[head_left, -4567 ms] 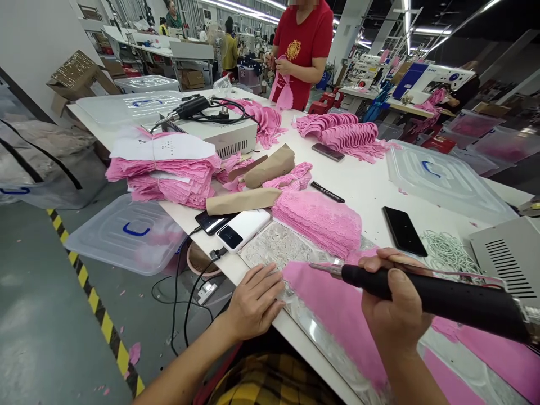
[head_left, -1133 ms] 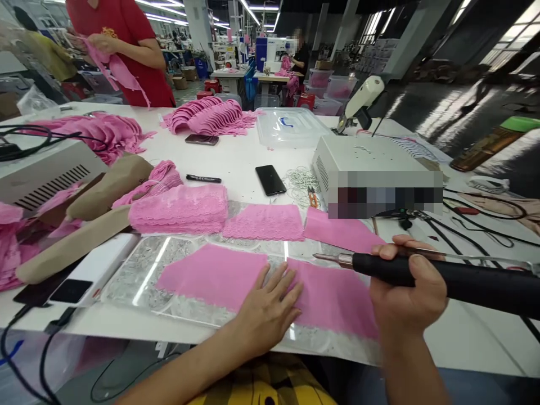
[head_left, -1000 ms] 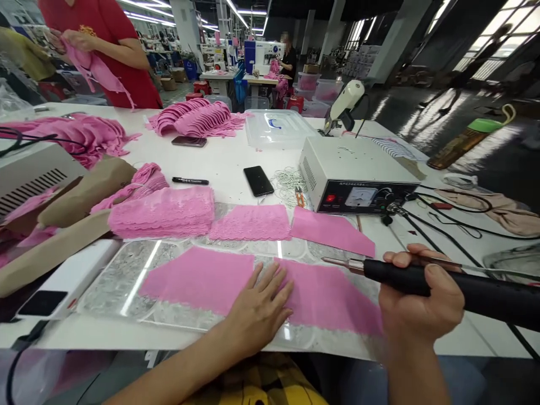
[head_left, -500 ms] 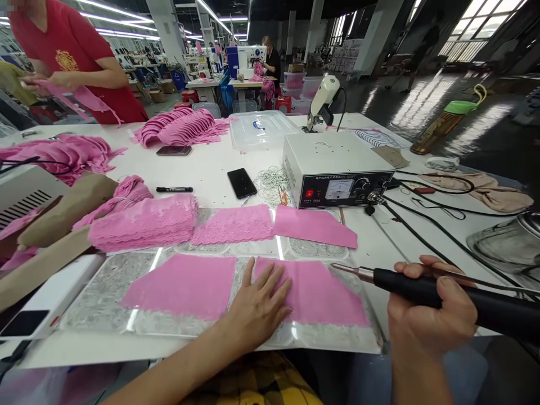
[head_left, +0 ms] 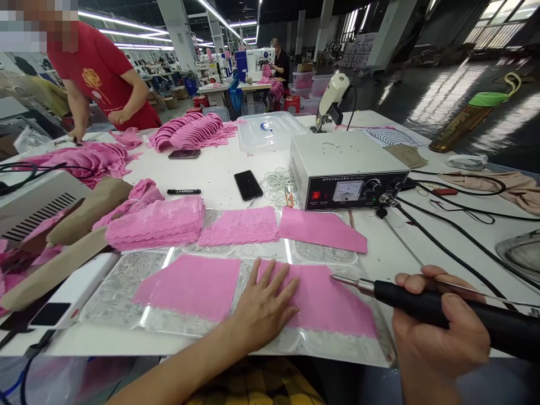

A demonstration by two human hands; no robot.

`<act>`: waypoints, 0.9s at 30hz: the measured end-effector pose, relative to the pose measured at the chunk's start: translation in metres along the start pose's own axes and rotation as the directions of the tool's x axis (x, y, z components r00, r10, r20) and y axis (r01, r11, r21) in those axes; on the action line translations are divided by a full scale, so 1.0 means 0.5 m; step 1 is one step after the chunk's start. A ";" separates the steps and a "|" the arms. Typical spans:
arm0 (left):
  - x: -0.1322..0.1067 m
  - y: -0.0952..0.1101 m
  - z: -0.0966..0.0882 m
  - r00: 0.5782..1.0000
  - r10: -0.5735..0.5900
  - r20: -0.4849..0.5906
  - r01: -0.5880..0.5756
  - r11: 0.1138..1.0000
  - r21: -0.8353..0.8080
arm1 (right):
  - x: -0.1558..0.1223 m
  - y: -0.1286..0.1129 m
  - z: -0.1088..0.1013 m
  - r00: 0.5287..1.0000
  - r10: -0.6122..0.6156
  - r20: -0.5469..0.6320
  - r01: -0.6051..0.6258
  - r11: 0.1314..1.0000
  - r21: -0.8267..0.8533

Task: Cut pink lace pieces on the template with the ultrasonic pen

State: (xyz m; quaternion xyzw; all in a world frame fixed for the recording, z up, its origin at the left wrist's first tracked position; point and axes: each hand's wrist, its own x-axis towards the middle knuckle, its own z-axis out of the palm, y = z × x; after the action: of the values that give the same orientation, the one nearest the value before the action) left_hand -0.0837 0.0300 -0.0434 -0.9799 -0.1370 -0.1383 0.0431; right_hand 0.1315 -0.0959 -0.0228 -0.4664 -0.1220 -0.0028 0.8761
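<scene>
My left hand lies flat with fingers spread on a pink fabric piece. Closed around a black-handled ultrasonic welding pen, my right hand points its metal tip at the upper slanted edge of that piece. Whether the tip touches the fabric I cannot tell. A thin metal strip also runs through the right fingers. To the left is a second pink piece, on the grey marbled board. Behind them lie a lace-edged piece and another plain piece.
A stack of pink lace sits left. The welder's control box stands behind, with black cables running right. A phone, marker and tangled thread lie mid-table. Across the table stands a person in red.
The view has shifted slightly left, so the table items appear farther right. My hands keep nearly the same pose over the fabric. The person in red has lowered their hands toward the pink pile.
</scene>
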 end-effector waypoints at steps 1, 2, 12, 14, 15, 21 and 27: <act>-0.003 -0.003 0.001 1.000 -0.003 -0.001 0.003 1.000 0.012 | -0.003 0.001 0.001 1.000 0.003 0.003 -0.003 1.000 -0.002; -0.006 -0.006 0.002 1.000 -0.005 -0.007 0.005 1.000 0.022 | -0.006 0.002 0.003 1.000 0.004 -0.001 -0.004 1.000 -0.005; -0.013 -0.008 0.008 0.999 -0.013 -0.053 0.016 0.999 0.046 | -0.002 -0.009 0.010 0.998 -0.044 -0.035 0.043 0.998 -0.035; -0.013 -0.009 0.011 0.998 -0.011 -0.066 0.014 0.999 0.048 | -0.007 -0.005 0.013 0.999 -0.029 -0.012 0.029 0.999 -0.019; -0.014 -0.009 0.012 0.997 -0.010 -0.072 0.014 0.999 0.051 | -0.010 -0.003 0.015 1.000 -0.024 0.009 0.024 1.000 -0.015; -0.017 -0.009 0.019 0.996 -0.010 -0.088 0.015 0.999 0.050 | -0.020 0.002 0.022 0.997 -0.011 0.072 0.014 0.999 -0.032; -0.023 -0.010 0.026 0.998 -0.016 -0.062 0.017 1.000 0.022 | -0.013 -0.004 0.020 0.999 -0.049 0.024 0.050 0.998 -0.049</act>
State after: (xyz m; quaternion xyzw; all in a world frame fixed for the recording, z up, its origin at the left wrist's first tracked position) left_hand -0.0925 0.0336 -0.0587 -0.9735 -0.1452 -0.1672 0.0573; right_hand 0.1230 -0.0893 -0.0173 -0.4848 -0.1436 -0.0221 0.8625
